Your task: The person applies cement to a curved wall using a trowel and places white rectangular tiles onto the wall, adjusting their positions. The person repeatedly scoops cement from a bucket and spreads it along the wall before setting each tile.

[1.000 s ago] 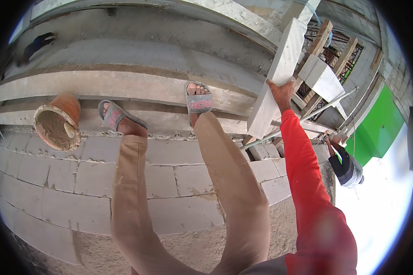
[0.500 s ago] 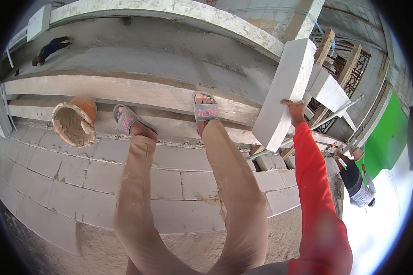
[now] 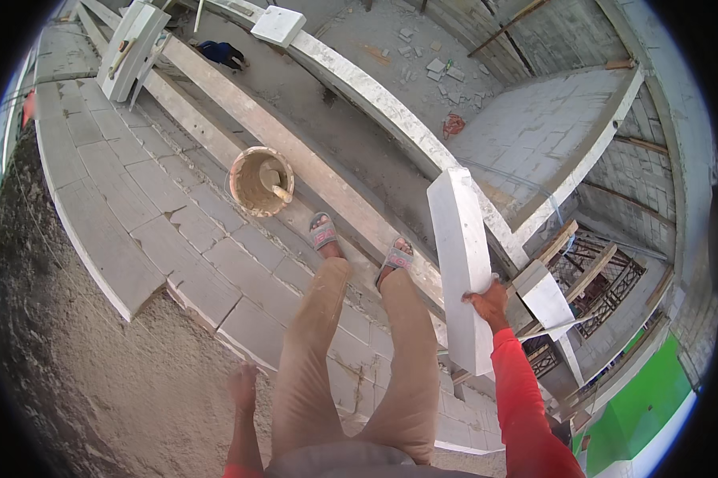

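Note:
My right hand (image 3: 490, 304) grips the near part of a long white building block (image 3: 459, 263), with the thumb over its face. The block stands out at a slant beside the planks, to the right of my feet. My left hand (image 3: 244, 386) hangs low beside my left leg, above rough ground, apart from any object. Its fingers are blurred. Ahead and to the left, an orange bucket (image 3: 243, 191) smeared with mortar rests at the planks, and a tool with a pale handle (image 3: 281, 193) sits in it.
My sandalled feet are on wooden planks (image 3: 295, 167) beside a block wall (image 3: 148, 215). A concrete beam (image 3: 375, 92) runs beyond a gap. Another white block (image 3: 543, 288) lies at right. Blocks bearing a hand tool (image 3: 120, 60) stand far left, near a person (image 3: 219, 54) lower down.
My view has swung left, so the bucket sits nearer the middle. My left hand has come into view. The right hand keeps its grip on the white block, which now appears more upright.

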